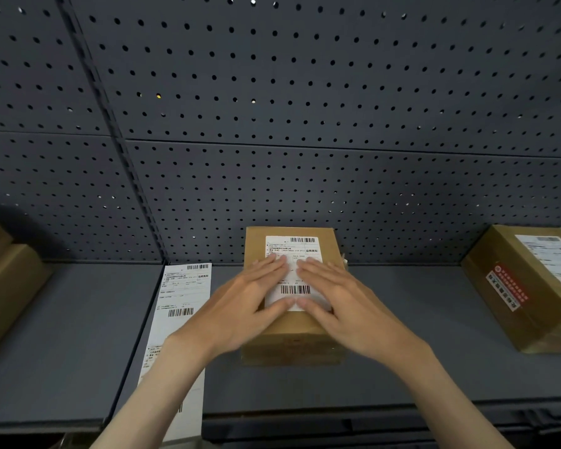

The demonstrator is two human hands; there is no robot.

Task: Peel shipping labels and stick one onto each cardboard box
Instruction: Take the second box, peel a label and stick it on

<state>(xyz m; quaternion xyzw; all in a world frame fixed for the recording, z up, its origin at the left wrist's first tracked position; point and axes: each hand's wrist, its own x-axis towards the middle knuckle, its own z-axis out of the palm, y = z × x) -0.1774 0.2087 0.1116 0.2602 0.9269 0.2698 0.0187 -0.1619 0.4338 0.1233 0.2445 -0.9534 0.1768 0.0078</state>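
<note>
Lying on top of the middle cardboard box (292, 332), a white shipping label (292, 270) is pressed flat by both hands. The left hand (250, 299) and right hand (344, 303) rest palms down with fingers spread flat, gripping nothing, fingertips nearly meeting over the label. The box stands on a grey shelf (402, 351) against a pegboard back wall (305, 108). A strip of labels (182, 306) lies just left of it; another labelled box (528, 286) sits at right, and more cardboard boxes (4, 280) at the left edge.

I count three cardboard boxes on the shelf (434, 367): one at the left edge (4, 286), one mid-shelf (292, 338), one at the right edge (512, 306). One label strip (183, 306). My two hands, left hand (240, 306) and right hand (347, 306).
</note>
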